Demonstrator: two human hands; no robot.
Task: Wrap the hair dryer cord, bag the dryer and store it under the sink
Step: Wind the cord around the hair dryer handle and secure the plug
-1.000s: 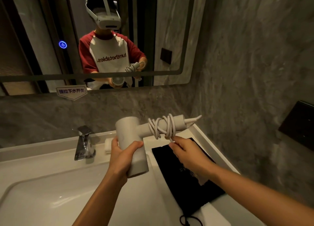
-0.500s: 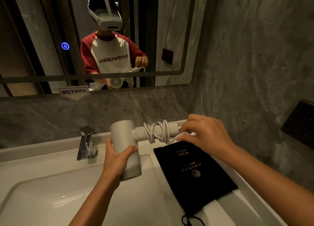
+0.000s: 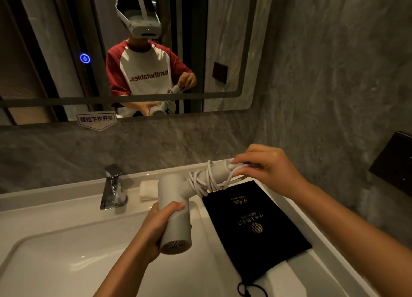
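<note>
A white hair dryer (image 3: 176, 218) hangs over the sink, barrel pointing down toward me. My left hand (image 3: 159, 225) is wrapped around the barrel. Its handle juts up and right, with the white cord (image 3: 208, 180) coiled around it in several loops. My right hand (image 3: 267, 171) pinches the cord at the far end of the handle; the plug is hidden under my fingers. A flat black drawstring bag (image 3: 256, 225) with gold print lies on the counter under the handle, its string (image 3: 252, 290) trailing toward me.
A white sink basin (image 3: 66, 258) fills the lower left, with a chrome faucet (image 3: 113, 187) at its back and a folded white cloth (image 3: 148, 189) beside it. A mirror (image 3: 55, 51) hangs above. The grey stone wall on the right carries a black wall panel (image 3: 394, 165).
My right hand has gone from under the handle up over its far end, carrying the cord. The dryer has tilted so its barrel end faces me.
</note>
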